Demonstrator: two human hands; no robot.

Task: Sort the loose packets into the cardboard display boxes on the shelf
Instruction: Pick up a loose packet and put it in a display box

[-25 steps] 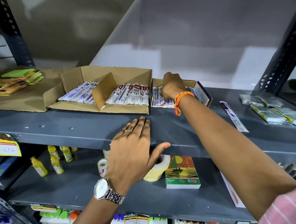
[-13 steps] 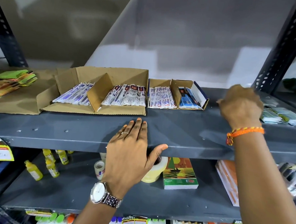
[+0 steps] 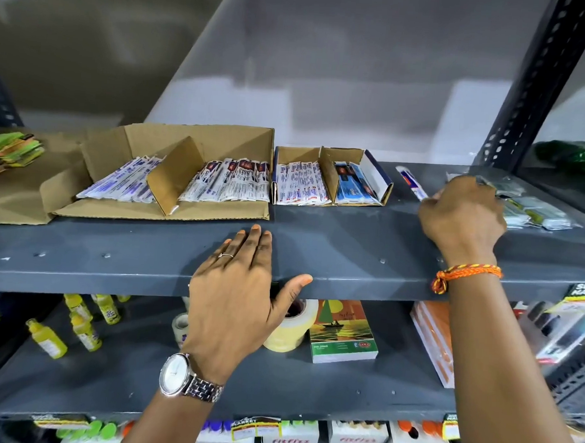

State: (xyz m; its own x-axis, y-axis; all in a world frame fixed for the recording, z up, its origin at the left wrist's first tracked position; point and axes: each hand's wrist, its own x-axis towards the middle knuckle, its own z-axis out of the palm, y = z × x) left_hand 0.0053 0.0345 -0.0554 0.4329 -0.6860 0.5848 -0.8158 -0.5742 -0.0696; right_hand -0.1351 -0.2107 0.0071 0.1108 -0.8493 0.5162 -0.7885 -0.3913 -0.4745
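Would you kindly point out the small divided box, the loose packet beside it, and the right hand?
Small divided box (image 3: 377,168): head view, on its white end flap.
Loose packet (image 3: 409,178): head view, on its visible upper length.
Right hand (image 3: 462,213): head view, on the back of the hand.

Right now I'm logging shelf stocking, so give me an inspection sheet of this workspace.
Surface: grey metal shelf, front strip bare.
Job's things: large box and small box, each with two compartments holding packets; loose packet and clear packs lie to the right.
Clutter: card stack at far left.
Grips: left hand flat on the shelf edge, holding nothing; right hand curled at the loose packet, grasp cannot be confirmed.
Cables: nothing seen.
Surroundings: lower shelf with yellow bottles, tape, booklet.
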